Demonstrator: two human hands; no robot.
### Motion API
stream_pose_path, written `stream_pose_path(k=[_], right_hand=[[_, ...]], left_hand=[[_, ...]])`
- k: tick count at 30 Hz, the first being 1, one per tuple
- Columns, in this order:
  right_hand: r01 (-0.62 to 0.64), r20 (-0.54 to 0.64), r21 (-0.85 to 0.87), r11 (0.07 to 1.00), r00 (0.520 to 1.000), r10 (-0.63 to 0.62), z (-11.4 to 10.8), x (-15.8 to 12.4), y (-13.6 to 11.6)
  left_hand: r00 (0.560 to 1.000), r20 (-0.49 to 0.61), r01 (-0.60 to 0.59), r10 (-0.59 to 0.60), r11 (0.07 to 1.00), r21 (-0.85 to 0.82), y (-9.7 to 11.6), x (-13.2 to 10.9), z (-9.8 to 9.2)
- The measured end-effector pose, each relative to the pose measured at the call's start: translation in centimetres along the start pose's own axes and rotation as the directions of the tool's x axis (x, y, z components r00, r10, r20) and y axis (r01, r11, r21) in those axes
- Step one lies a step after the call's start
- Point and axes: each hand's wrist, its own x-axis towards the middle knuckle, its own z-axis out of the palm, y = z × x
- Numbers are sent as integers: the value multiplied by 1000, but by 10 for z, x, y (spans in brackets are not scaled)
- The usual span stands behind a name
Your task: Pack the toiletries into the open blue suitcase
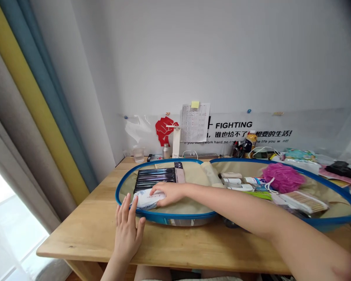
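Note:
My right hand (pixel 167 193) reaches across the desk and rests on a small white packet (pixel 144 200) inside the left half of an open blue-rimmed bag (pixel 175 217). The fingers curl over the packet. My left hand (pixel 128 230) lies flat on the wooden desk (pixel 84 230) just in front of the bag's rim, fingers stretched out and holding nothing. Behind the packet lies a black pack of toothbrushes (pixel 155 178).
The bag's right half holds a pink bath sponge (pixel 283 177), small tubes (pixel 236 181) and a pack of cotton swabs (pixel 304 201). A cup (pixel 138 154), a small bottle (pixel 165 150) and cables line the wall. Curtains (pixel 32 128) hang at left.

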Motion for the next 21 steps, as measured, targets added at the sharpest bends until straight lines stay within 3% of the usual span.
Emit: stream_pose_path(k=[5, 11, 16, 21], right_hand=[[57, 105, -10, 998, 993, -55, 11, 10, 0], [-52, 178, -80, 995, 982, 65, 28, 10, -13], [-111, 246, -44, 993, 962, 118, 29, 9, -17], [-138, 130, 113, 984, 984, 123, 22, 8, -10]], left_hand=[[1000, 15, -18, 18, 1000, -2, 1, 1, -2], [994, 66, -86, 83, 995, 52, 3, 5, -4], [990, 112, -98, 90, 993, 68, 2, 6, -6], [991, 73, -119, 115, 992, 51, -1, 5, -3]])
